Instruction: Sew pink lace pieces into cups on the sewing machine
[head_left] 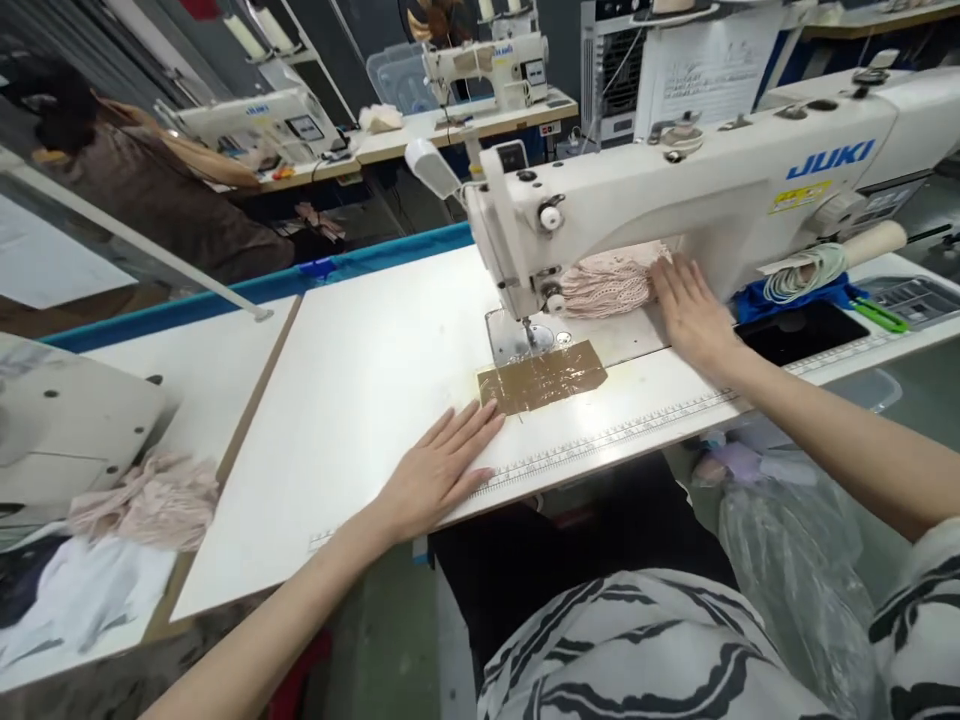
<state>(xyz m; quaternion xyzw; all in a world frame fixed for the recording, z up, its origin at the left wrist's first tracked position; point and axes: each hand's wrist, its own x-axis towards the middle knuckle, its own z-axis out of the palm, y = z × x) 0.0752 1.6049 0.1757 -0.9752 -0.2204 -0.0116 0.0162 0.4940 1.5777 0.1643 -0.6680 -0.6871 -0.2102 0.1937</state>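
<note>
My left hand (446, 468) lies flat on the white sewing table (360, 390), fingers stretched out, fingertips at the edge of a brown taped patch (544, 378). No object shows in it. Under the arm of the white sewing machine (637, 185) sits a bundle of pale pink lace trim (611, 282). My right hand (694, 315) rests against the bundle's right end with its fingers extended. Whether any of the trim is pinched under that hand is hidden. The presser foot (531, 332) stands over the metal needle plate, just behind the brown patch.
A black phone (802, 332), green snips (881, 316), and a cone with pale cord (806, 272) lie at the right. A printed ruler (600, 440) runs along the front edge. Pink fabric (150, 500) is piled at the left. Another person (142, 190) sits at a machine beyond.
</note>
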